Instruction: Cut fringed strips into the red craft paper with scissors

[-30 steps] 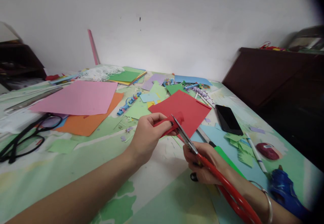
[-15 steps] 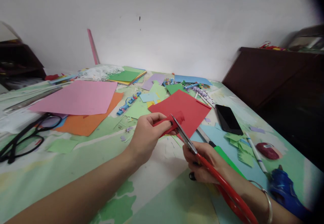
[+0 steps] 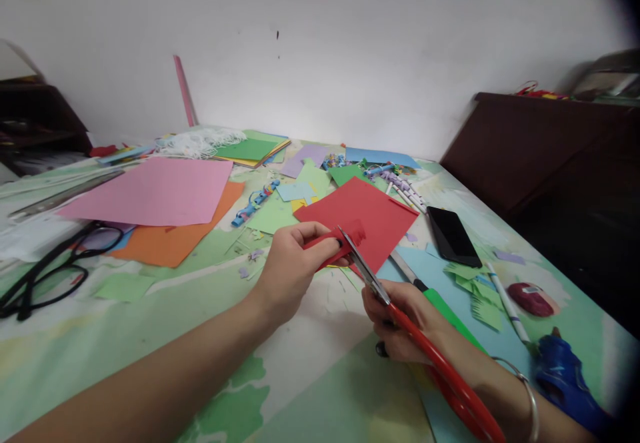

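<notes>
Between thumb and fingers, my left hand (image 3: 293, 266) pinches a narrow red paper strip (image 3: 324, 237), whose far end shows several fine cuts. My right hand (image 3: 397, 319) is closed round red-handled scissors (image 3: 425, 343). Their blades reach up to the strip's edge, just beside my left thumb. Behind the strip lies a larger red paper sheet (image 3: 370, 213) flat on the table. A green-handled cutter (image 3: 447, 313) lies partly under my right hand, on light blue paper.
Pink paper (image 3: 155, 193), orange paper (image 3: 170, 239) and black-framed glasses (image 3: 55, 276) lie at left. On the right are a black phone (image 3: 453, 236), fringed green paper pieces (image 3: 480, 289), a dark red object (image 3: 531, 298) and a blue glue gun (image 3: 563, 379). White string (image 3: 200, 141) lies at the back.
The scissor handles have drawn slightly closer together. Both hands and the strip stay nearly in place, and the view has shifted very slightly.
</notes>
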Tool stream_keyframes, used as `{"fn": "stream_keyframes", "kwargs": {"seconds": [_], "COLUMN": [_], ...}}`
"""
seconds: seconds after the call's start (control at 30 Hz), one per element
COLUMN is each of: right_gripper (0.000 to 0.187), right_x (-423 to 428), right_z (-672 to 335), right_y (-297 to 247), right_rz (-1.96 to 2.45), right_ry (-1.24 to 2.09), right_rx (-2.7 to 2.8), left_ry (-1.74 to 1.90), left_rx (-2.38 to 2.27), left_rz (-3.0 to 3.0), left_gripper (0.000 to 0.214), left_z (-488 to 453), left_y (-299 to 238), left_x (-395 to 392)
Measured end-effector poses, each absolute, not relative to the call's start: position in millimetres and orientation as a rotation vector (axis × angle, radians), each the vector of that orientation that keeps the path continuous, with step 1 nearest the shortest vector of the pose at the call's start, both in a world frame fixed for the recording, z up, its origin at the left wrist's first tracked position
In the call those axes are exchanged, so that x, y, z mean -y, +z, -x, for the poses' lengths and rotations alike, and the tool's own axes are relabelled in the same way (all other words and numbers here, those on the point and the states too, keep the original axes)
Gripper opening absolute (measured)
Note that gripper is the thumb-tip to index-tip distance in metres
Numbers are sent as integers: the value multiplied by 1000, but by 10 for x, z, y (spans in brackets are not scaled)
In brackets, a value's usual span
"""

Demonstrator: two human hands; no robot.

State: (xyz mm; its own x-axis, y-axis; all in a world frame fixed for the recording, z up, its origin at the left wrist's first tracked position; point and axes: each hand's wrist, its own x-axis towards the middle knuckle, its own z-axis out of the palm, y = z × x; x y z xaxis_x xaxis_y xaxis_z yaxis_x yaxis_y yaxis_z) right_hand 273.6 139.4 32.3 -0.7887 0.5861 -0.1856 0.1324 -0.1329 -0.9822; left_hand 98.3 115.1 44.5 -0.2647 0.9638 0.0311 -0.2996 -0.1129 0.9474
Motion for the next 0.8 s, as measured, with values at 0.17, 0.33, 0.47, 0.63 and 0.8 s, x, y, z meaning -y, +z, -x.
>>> {"fn": "stream_keyframes", "kwargs": {"seconds": [0.17, 0.33, 0.47, 0.63, 0.8], "right_gripper": [21, 25, 25, 25, 25], "right_x": [-1438, -1477, -1469, -1467, -1461], "right_z": [-2756, -2796, -2807, -2795, -2775], "right_y": [276, 193, 188, 198, 213], "right_rz": [742, 660, 662, 671, 744], "right_ry": [1975, 1992, 1990, 1984, 1980], "right_rx": [1872, 1885, 1874, 1873, 1869], "left_ry": [1578, 1570, 1567, 1565, 1560], "left_rx": [-1107, -1118, -1135, -1145, -1142], "left_rz": [-903, -904, -897, -904, -909], "left_gripper": [6, 7, 7, 6, 6], "left_z": [-977, -975, -973, -976, -976], "left_y": [438, 453, 456, 454, 455], "left_x": [-1145, -1137, -1142, -1154, -1154]}}
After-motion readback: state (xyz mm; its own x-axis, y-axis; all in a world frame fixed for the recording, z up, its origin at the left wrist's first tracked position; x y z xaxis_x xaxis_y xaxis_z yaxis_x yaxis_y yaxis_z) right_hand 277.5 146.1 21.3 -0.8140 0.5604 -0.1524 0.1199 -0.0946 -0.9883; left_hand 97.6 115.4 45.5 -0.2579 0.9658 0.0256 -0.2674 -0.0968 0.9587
